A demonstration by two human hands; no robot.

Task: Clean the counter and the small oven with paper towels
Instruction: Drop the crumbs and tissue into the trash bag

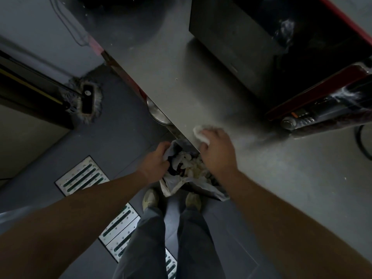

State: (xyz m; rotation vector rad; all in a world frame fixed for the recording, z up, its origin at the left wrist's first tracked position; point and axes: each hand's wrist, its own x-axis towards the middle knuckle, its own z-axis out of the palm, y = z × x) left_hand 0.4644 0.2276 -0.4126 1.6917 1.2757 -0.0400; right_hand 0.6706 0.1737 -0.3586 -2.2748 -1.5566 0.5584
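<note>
White towel (199,133) under right hand (216,150), fingers curled on it, sweeping crumbs off counter (201,81) edge. Left hand (156,162) pinches bag (187,178) rim just below, holding mouth open to catch.

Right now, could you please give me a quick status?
Left hand holds trash bag open. Right hand presses paper towel at counter edge.

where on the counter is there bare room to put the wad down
The grey steel counter is bare between its left edge and the dark open oven door, and again on the near right, beyond the right hand gripping the white paper towel. It is crowded at the edge, where the left hand holds the white rubbish bag.
</note>
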